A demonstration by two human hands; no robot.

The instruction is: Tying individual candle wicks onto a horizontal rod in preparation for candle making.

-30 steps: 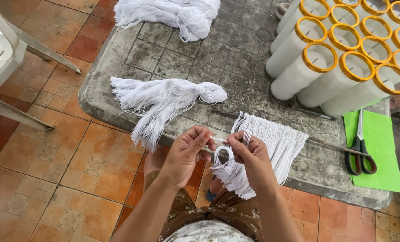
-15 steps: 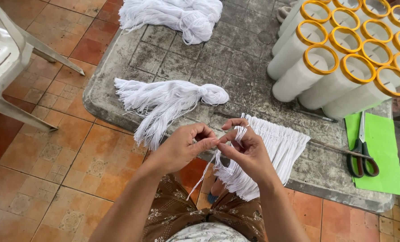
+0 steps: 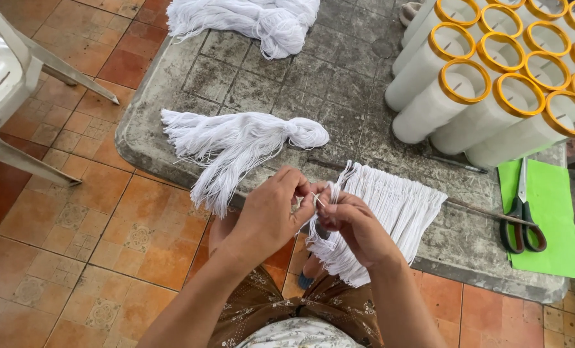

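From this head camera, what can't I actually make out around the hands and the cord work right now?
- Head view: how the strand sits between the fingers; left hand and right hand cover it.
- Left end of the thin rod is hidden under the white cord fringe.
- Upper spools are cut off by the top and right edges.
- White plastic chair is cut off by the left edge.
- Scissors blade tip is too small to judge.

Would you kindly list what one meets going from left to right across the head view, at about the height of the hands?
White plastic chair → loose white yarn bundle → left hand → right hand → white cords hanging on a rod → scissors on green paper.
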